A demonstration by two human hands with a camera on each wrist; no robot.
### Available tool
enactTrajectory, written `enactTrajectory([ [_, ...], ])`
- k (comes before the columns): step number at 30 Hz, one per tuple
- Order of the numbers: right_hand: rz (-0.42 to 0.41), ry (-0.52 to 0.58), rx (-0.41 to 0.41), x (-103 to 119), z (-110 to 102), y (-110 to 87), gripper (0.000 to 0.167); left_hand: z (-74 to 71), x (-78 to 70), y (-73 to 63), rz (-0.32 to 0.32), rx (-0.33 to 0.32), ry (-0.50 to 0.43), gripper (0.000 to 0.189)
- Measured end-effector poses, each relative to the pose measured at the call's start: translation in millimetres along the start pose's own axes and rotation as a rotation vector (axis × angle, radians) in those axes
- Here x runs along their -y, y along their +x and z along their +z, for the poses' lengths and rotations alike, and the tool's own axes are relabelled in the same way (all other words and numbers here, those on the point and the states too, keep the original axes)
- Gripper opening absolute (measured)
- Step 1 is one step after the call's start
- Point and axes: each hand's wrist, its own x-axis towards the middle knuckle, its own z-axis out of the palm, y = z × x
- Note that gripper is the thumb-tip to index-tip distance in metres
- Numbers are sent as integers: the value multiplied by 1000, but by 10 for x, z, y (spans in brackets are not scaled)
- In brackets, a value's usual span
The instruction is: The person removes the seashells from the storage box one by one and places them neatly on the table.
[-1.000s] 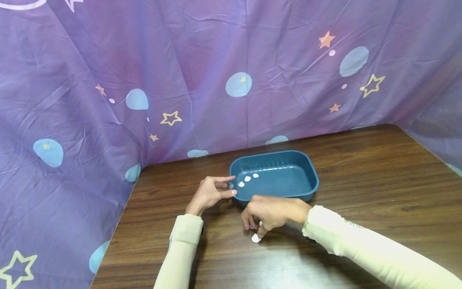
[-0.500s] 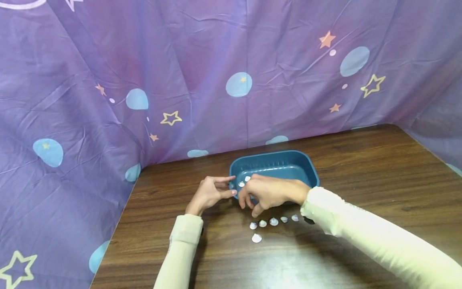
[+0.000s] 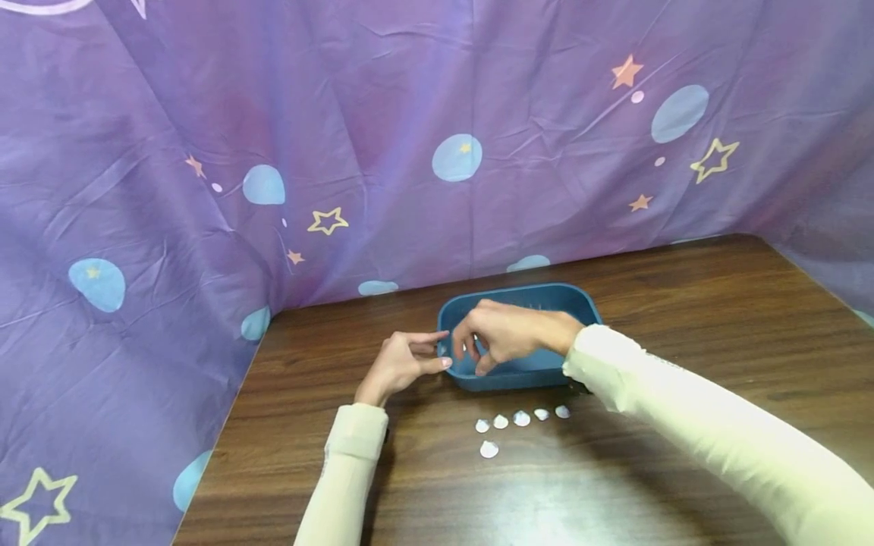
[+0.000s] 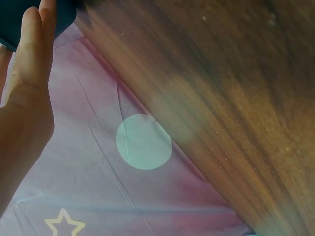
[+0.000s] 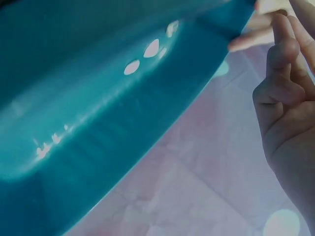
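Observation:
A blue plastic basin (image 3: 526, 381) stands on the wooden table. My left hand (image 3: 397, 365) is at its left end, thumb and forefinger stretched out to touch the rim. In the left wrist view, straight fingers (image 4: 32, 54) lie along the basin's outer wall. My right hand (image 3: 501, 334) hovers over the basin's left half, fingers loosely bent, with nothing visible between them. The right wrist view shows several white seashells (image 5: 151, 48) on the basin floor, mostly hidden by that hand in the head view. Before the basin lie a row of several shells (image 3: 522, 418) and a single shell (image 3: 488, 449) nearer me.
The brown wooden tabletop (image 3: 683, 341) reaches out on both sides of the basin. Behind it and to the left hangs a purple curtain (image 3: 382, 114) with stars and pale blue spots. Light glares off the table's front.
My right hand has let go of the single shell on the table and moved up and away, to over the basin. My left hand has stayed at the basin's left end.

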Motion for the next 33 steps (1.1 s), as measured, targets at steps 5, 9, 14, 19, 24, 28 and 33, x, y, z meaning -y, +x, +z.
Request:
enactTrajectory([
  [5,33,-24,-13,-124,-79,91,25,2,-6,6,1,-6,4,49],
  [9,62,-19,-27,-228,-115,159,23,2,-17,7,10,-14,8,49],
  [14,80,-24,-34,-371,-123,230,21,19,-21,13,16,-21,24,50],
  [19,122,-49,-23,-505,-111,284,22,27,-28,15,11,-18,27,50],
  [24,183,-112,2,-605,-98,340,21,23,-40,16,11,-15,28,50],
  [28,222,-160,33,-661,-76,382,20,14,-49,9,7,-20,25,50],
  [33,266,-202,72,-713,-29,427,17,9,-64,-5,-7,-16,14,51],
])
